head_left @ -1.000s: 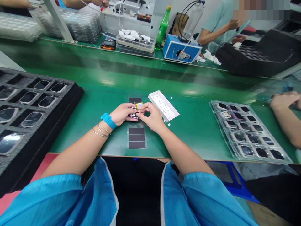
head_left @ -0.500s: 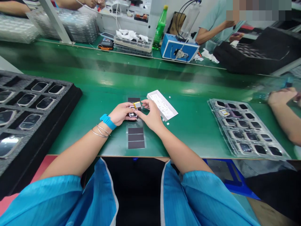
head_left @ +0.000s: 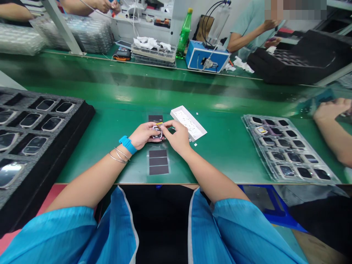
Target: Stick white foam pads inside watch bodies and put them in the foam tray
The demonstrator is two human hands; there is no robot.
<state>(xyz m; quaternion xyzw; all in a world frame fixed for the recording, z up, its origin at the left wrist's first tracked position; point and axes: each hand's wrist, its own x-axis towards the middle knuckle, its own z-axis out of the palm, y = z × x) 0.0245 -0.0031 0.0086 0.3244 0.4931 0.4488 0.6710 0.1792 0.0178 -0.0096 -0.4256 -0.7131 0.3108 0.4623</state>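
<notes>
My left hand [head_left: 141, 135] is closed around an opened smartwatch case [head_left: 157, 136], its inner parts facing up. At the upper edge of the case, my right hand [head_left: 177, 136] pinches a small battery [head_left: 159, 124] with a yellow edge; the fingers cover most of it. I cannot tell whether the battery is still joined to the case by a wire. Just below the hands, a clear sheet with dark adhesive strips [head_left: 158, 161] lies on the green bench, and another dark strip [head_left: 155, 117] shows behind them.
A white shallow box [head_left: 203, 132] with small bits inside stands beyond my right hand. To the left is a black foam tray [head_left: 79, 110] of watch cases; to the right, a clear plastic tray [head_left: 264, 161] holds more. Another person's hand [head_left: 332, 110] rests at the far right.
The battery has tipped from showing its silver face to showing mostly its yellow edge, and sits closer to the case. My right fingers have closed in over it.
</notes>
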